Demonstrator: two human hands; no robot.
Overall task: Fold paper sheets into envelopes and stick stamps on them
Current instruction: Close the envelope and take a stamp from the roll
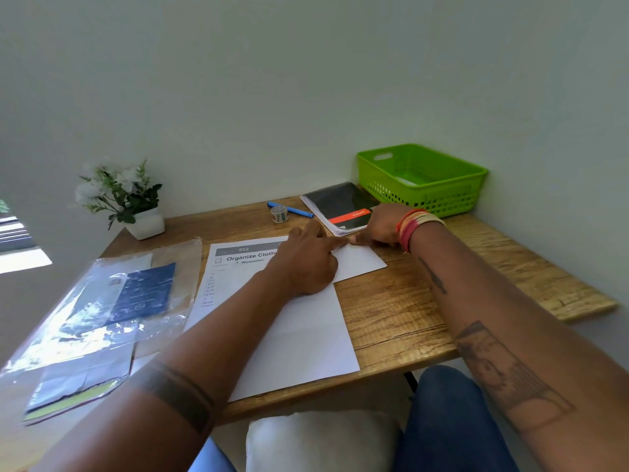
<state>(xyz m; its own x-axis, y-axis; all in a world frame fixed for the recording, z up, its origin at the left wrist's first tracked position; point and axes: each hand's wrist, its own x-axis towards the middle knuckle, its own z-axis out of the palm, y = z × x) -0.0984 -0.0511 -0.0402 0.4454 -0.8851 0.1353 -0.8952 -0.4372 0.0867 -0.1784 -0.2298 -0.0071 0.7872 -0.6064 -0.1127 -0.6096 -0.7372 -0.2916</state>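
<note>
Nearest us, both forearms reach forward over a cushion (pixel 316 437) and a knee in jeans (pixel 452 420). We record the left hand (pixel 306 264) lying on the sheet (pixel 306 338), fingers mostly curled under and the forefinger stretched out, pressing along the far fold. We record the right hand (pixel 383 228) just beyond it, fingers bent down onto the folded corner (pixel 360 262), its thumb tip meeting the left forefinger; whether it pinches the paper edge or only presses it, we cannot tell.

The sheet sits under and behind the left hand, running back toward the table (pixel 401 318) edge, with the turned-over corner to the right of that hand. A printed form (pixel 245 258) lies under the sheet, left of the left hand.

Progress, in our judgement: early. One corner fold is being creased; no finished envelope shows, and no stamp is stuck on anything. The remaining folds and all stamping are still to do. A small roll (pixel 279 213), possibly the stamps, stands beyond the left hand beside a pen (pixel 292 210), untouched.

Beyond the right hand lie a notebook (pixel 340 206) and a basket (pixel 422 178); something pale lies inside the basket, unidentified. Far left of the left hand are a plastic packet (pixel 102 308) with blurred contents and a plant (pixel 122 195). The crease line itself is hidden by both hands.
</note>
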